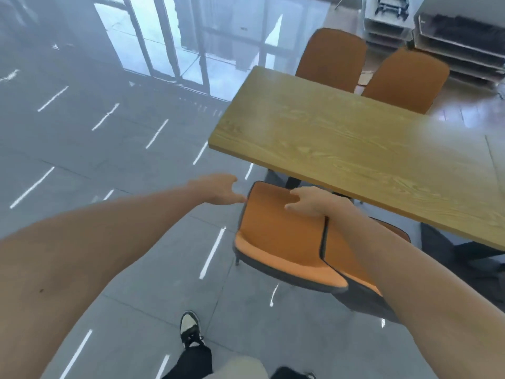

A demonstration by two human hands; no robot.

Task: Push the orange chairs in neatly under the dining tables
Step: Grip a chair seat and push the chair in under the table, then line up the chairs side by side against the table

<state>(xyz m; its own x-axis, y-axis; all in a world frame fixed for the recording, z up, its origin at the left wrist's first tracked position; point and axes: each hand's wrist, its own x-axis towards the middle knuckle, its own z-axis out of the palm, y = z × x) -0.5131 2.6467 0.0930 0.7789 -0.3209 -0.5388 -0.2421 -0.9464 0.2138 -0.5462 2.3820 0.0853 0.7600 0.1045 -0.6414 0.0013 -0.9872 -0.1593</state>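
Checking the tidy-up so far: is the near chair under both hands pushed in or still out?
Still out. The near chair stands with its seat clear of the table edge; right hand on its backrest, left hand at its side.

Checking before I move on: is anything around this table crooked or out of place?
The near-side chair under the right hand sits turned at an angle to the table, its backrest well clear of the edge. The two far-side chairs look tucked in. Nothing looks spilled or damaged.

Bright daylight, floor (82, 110) glare, blur
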